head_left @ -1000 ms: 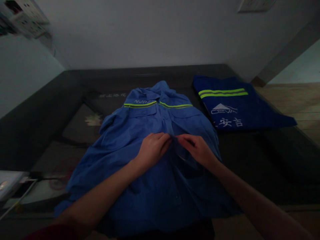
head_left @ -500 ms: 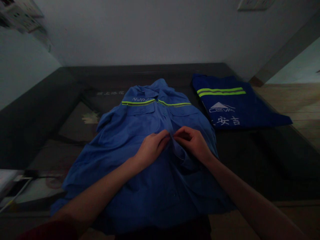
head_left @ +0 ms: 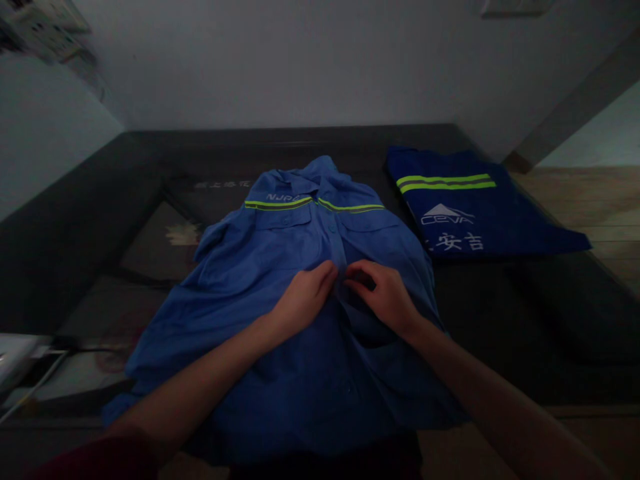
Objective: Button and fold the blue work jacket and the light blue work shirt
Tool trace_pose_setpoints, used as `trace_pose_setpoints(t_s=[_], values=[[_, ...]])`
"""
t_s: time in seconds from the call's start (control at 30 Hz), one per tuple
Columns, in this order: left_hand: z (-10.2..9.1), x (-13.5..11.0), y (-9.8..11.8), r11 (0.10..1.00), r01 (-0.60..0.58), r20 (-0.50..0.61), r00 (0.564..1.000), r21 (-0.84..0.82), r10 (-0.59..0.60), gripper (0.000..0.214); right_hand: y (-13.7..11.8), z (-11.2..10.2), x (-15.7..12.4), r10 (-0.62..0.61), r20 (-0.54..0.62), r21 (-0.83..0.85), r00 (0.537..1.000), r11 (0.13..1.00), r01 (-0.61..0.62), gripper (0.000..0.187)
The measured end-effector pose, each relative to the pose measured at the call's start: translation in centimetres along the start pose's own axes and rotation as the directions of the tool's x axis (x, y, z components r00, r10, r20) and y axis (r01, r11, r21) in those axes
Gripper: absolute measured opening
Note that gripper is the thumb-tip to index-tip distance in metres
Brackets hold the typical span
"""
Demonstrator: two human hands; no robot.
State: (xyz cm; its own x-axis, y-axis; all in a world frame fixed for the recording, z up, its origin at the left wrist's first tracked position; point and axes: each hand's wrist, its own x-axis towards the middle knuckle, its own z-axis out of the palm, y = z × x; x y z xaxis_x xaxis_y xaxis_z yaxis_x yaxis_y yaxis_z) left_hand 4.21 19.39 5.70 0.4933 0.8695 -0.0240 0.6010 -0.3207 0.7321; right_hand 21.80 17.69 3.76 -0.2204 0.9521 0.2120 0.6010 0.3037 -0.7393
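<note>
A blue work shirt (head_left: 270, 273) with a yellow-green reflective stripe across the chest lies front up, its collar pointing away from me. My left hand (head_left: 310, 293) pinches the edge of the shirt's front placket near mid-chest. Just to the right, my right hand (head_left: 383, 290) is curled with thumb and forefinger closed at the same placket. Between the fingertips the cloth is bunched, and any button there is hidden. Other buttons show higher up the placket and near the hem.
A folded dark blue garment (head_left: 450, 207) with reflective stripes and white lettering lies at the right. The dark table (head_left: 500, 320) meets a wall behind. A white box and cable (head_left: 25, 360) sit at the left edge. Sockets (head_left: 45, 33) hang upper left.
Both hands stay at the placket. The right fingers have shifted slightly, and the cloth below the right hand hangs flatter. The view has moved a little.
</note>
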Motion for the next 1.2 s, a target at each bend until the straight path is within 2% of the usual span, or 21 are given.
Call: trace_pose_setpoints(t_s=[0.13, 0.23, 0.4, 0.5, 0.6, 0.8, 0.97, 1.2], values=[[0.1, 0.0, 0.0, 1.0, 0.002, -0.001, 1.0, 0.008, -0.002, 0.022, 0.0, 0.3, -0.3, -0.046, -0.012, -0.09, 0.999, 0.995, 0.044, 0.007], [0.1, 0.0, -0.2, 0.993, 0.018, 0.006, 1.0, 0.114, -0.019, 0.017, -0.2, 0.4, -0.3, -0.058, 0.012, -0.122, 0.998, 0.991, 0.059, 0.007], [-0.2, 0.0, -0.4, 0.95, 0.013, -0.006, 1.0, 0.313, -0.011, 0.021, -0.2, 0.4, -0.2, -0.05, 0.044, -0.127, 0.998, 0.99, 0.055, 0.006], [-0.1, 0.1, -0.6, 0.943, 0.011, 0.033, 0.999, 0.332, -0.023, 0.029, 0.0, 0.4, -0.2, -0.048, 0.05, -0.133, 0.998, 0.99, 0.055, 0.007], [0.2, 0.2, -0.7, 0.955, 0.009, 0.063, 0.998, 0.296, -0.029, 0.033, 0.0, 0.5, -0.2, -0.049, 0.05, -0.147, 0.998, 0.988, 0.056, 0.009], [0.4, 0.3, -1.0, 0.968, 0.009, 0.051, 0.998, 0.251, -0.022, 0.033, -0.1, 0.6, -0.2, -0.049, 0.051, -0.159, 0.998, 0.986, 0.056, 0.009], [0.4, 0.6, -1.2, 0.997, 0.074, 0.068, 0.995, 0.007, -0.075, 0.03, -0.1, 0.5, -0.2, -0.011, 0.045, -0.117, 0.999, 0.993, 0.016, 0.007], [0.4, 1.0, -1.3, 0.963, 0.146, 0.095, 0.987, -0.228, -0.127, 0.029, 0.0, 0.2, -0.3, -0.016, 0.011, -0.071, 1.0, 0.997, 0.017, 0.005]])
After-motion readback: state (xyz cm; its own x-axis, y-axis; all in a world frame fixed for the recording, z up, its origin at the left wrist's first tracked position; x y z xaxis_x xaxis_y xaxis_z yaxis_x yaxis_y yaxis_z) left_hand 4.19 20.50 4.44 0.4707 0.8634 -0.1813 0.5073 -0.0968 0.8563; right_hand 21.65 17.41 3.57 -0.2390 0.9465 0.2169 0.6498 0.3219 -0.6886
